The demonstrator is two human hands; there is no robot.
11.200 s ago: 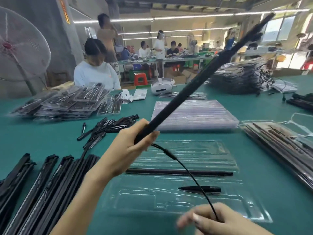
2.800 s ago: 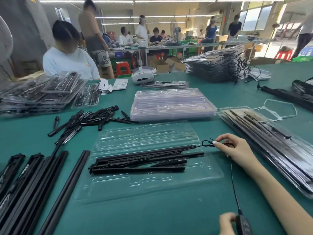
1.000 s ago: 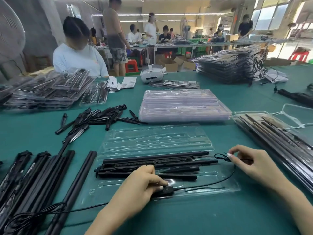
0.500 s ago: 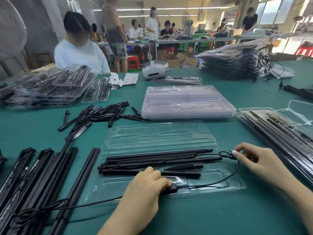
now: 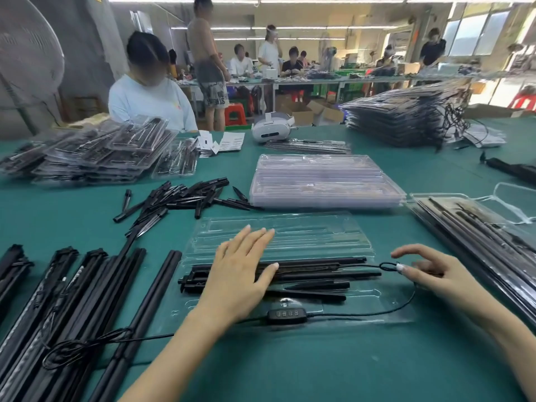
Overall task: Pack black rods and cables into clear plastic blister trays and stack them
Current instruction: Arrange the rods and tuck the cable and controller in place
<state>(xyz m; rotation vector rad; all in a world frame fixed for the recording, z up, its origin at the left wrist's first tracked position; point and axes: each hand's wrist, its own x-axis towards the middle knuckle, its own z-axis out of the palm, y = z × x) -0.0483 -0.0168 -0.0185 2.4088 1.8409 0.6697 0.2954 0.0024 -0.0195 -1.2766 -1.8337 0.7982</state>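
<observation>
An open clear blister tray [image 5: 385, 311] lies on the green table in front of me. Several black rods [image 5: 319, 274] sit in its near half. The empty lid half [image 5: 290, 230] lies flat behind them. A black cable runs from a small loop [image 5: 387, 266] at the rods' right end round to an inline controller [image 5: 287, 313] in the tray's front slot. The rest of the cable trails left to a loose coil [image 5: 75, 348]. My left hand [image 5: 240, 274] lies flat over the rods with straight fingers. My right hand [image 5: 429, 274] has spread fingers, its thumb tip beside the loop.
Long black rods [image 5: 72, 300] lie in rows at my left, with short black pieces [image 5: 179, 198] heaped behind them. A stack of empty clear trays [image 5: 324, 181] stands behind the open tray. Packed trays [image 5: 478, 236] lie at the right. A person sits across the table.
My left hand has let go of the controller and moved up, flat over the rods. The fingers of my right hand have spread apart at the cable loop.
</observation>
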